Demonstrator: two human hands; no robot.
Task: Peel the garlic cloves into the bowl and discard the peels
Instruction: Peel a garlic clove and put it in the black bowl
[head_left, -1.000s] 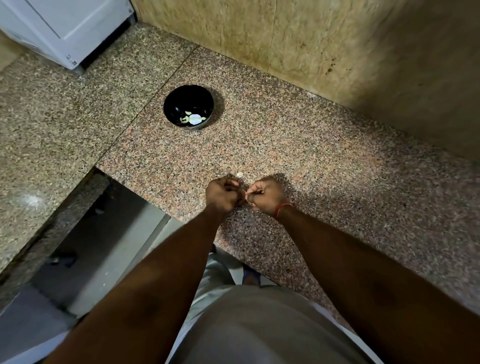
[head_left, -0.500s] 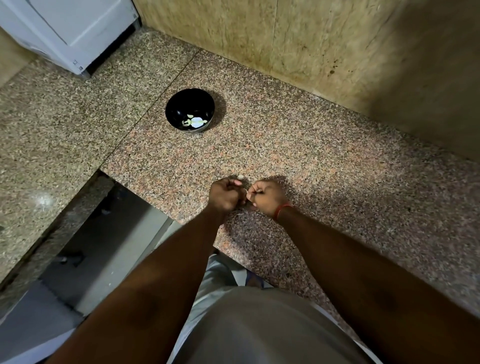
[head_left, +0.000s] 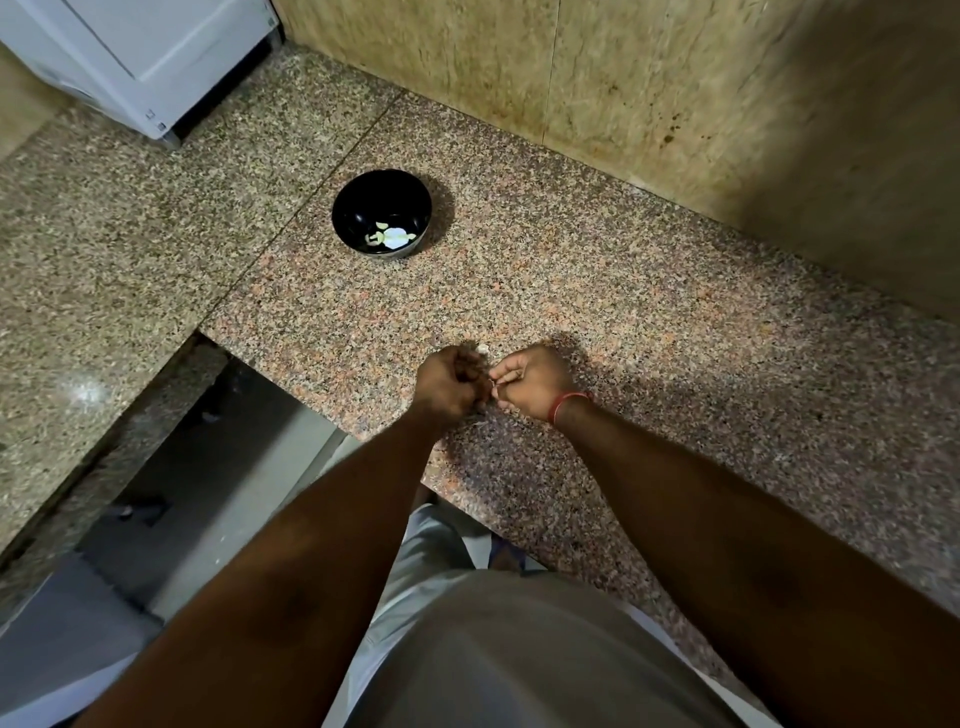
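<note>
Two hands meet just below the middle of the frame, and little has changed over the last second: the left hand (head_left: 451, 383) and the right hand (head_left: 531, 381) stay knuckle to knuckle over the counter edge, fingers curled inward around something too small to make out, most likely a garlic clove being worked free of its skin. Only the view has drifted a touch; the hands have not travelled toward the bowl. That suggests the current clove is still mid-peel, so the drop into the bowl is yet to come. A pale scrap (head_left: 482, 348), a clove or a piece of peel, lies on the stone just above the knuckles. Well apart, toward the upper left of the frame, the black bowl (head_left: 363, 208) holds a few pale peeled pieces (head_left: 390, 236) at its bottom. A red thread band (head_left: 569, 400) circles the right wrist. Speckled granite countertop (head_left: 675, 322) runs in an L, with a seam line near the bowl, a tan stone wall (head_left: 623, 78) behind it, and a white appliance (head_left: 156, 57) in the top left corner.
</note>
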